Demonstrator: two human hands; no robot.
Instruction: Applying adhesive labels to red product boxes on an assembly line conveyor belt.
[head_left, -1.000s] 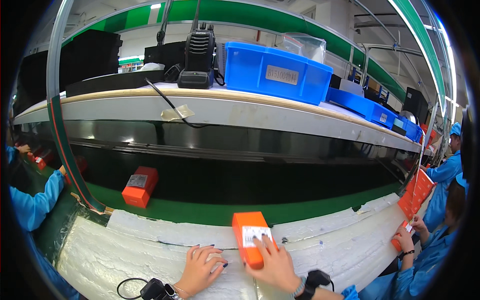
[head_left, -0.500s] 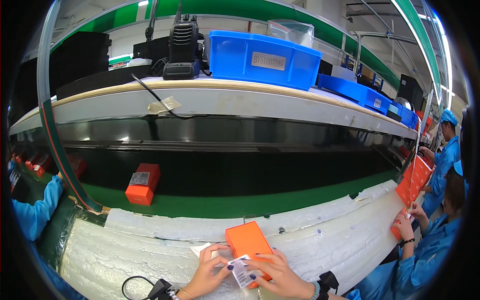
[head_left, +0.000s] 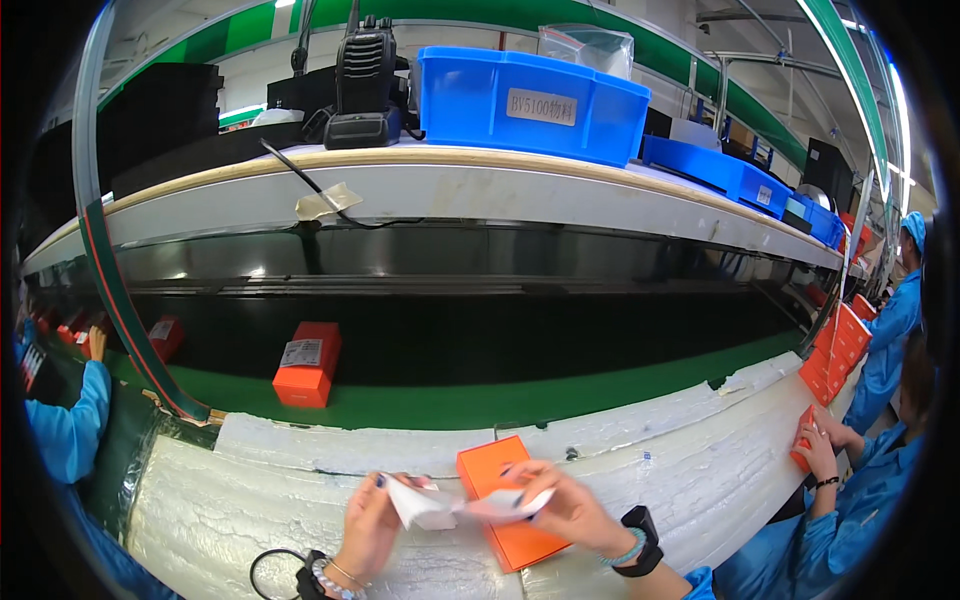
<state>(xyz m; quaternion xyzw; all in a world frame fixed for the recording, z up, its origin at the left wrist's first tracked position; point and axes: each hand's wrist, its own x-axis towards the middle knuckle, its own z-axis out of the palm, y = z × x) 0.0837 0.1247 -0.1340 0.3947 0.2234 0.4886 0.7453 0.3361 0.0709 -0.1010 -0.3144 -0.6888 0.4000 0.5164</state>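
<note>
An orange box lies on the pale padded worktop in front of me. Above its left side, my left hand pinches a white paper piece between thumb and finger. My right hand, over the box, grips a white label blurred by motion. The two white pieces almost meet between my hands; whether they are still joined I cannot tell. The label's print does not show clearly.
Beyond the worktop runs a green conveyor belt carrying an orange box with a label. A shelf above holds a blue bin and a walkie-talkie. Co-workers in blue sit at both sides, red boxes near them.
My hands have lifted off the box and drawn apart, with white paper now in each. The labelled box on the belt has shifted slightly right in view. The left co-worker's hand reaches toward red boxes.
</note>
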